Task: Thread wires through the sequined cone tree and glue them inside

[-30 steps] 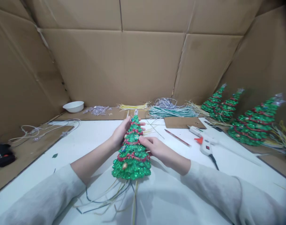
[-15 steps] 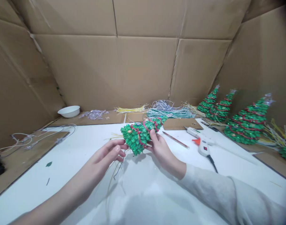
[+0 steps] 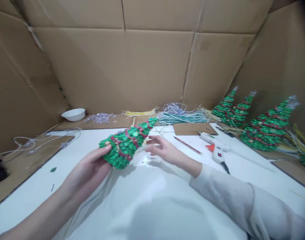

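Nearest me, at the lower left of the frame, my left hand (image 3: 92, 165) now carries the decorated tree (image 3: 124, 143) by itself; half a second ago my right hand (image 3: 162, 150) had it by the middle, with the left only reaching the base. I read this as a handover: the weight sits on the left, and the right is spare for the work.

The left grasps the broad base at its lower-left edge, thumb over the decorated face and the other fingers hidden underneath. From that grip the tree runs tilted across the centre of the frame, its narrow tip toward the upper right. The right has let go, its fingers loosely spread just beside the tree's right flank; whether a fingertip brushes it, I can't tell.

Beyond my right hand, right of centre, a pencil (image 3: 187, 145) lies on the white tabletop (image 3: 152, 206), with a glue gun (image 3: 217, 153) to its right. Farther back, above centre right, I have the green-and-white wire bundle (image 3: 185, 117), and a white bowl (image 3: 74, 115) at left. The cardboard wall (image 3: 152, 66) fills the top.
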{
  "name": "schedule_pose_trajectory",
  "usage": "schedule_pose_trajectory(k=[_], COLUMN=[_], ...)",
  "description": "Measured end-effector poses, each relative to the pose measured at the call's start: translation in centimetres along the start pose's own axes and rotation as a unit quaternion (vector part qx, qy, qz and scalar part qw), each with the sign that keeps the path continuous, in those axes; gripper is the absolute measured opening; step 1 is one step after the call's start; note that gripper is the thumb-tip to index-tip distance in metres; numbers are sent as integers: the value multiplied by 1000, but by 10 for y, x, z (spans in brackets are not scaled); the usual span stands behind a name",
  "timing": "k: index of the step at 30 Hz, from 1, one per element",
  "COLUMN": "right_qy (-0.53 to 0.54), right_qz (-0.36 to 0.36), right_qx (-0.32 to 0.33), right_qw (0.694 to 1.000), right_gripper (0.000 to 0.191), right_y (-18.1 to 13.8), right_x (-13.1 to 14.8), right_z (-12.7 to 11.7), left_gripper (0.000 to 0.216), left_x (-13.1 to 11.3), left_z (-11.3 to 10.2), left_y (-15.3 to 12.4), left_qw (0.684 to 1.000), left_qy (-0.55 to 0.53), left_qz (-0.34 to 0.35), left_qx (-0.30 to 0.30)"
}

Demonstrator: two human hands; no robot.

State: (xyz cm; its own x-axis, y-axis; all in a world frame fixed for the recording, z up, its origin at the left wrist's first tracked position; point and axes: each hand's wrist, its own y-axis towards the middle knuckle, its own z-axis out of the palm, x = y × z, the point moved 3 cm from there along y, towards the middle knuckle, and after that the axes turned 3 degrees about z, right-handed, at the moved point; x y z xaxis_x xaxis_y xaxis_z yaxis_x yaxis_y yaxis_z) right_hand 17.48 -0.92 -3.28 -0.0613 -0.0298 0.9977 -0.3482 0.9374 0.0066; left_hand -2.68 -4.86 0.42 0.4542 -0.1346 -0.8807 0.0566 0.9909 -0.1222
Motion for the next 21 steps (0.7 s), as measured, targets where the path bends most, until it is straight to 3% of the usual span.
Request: schedule_pose_trajectory(k=[2,4,6,10,15,19,21], right_qy=[-46,-67,-104,-287,-483,-604,-617], right_qz=[15,-28,-55,-46,-5,25,25], right_qx=[-100,-202,-226,-157,-80,-32,-27], right_qw=[994,977,967,944,872,796,786], right_gripper=[59,35,21,19,40,21,9], right_y=[4,3,0,-1,9,22,29], right_x=[10,26,38,40,17,1,-3], right_z=[-27,-55,-74,-77,-36,-12,-9], left_gripper=[47,44,38,31,30,31,32], left_x=[-9,-17,-23,-31,-36,-29,-22], left_z=[-12,-22,-31,-42,-46,-46,-46], left_y=[2,2,2,5,8,8,7], left_qw=[998,994,991,989,985,988,991], left_qy=[-3,1,6,4,-10,8,19], left_qz=[37,61,65,63,61,104,116], left_qx=[-52,-91,-115,-134,-161,-111,-59])
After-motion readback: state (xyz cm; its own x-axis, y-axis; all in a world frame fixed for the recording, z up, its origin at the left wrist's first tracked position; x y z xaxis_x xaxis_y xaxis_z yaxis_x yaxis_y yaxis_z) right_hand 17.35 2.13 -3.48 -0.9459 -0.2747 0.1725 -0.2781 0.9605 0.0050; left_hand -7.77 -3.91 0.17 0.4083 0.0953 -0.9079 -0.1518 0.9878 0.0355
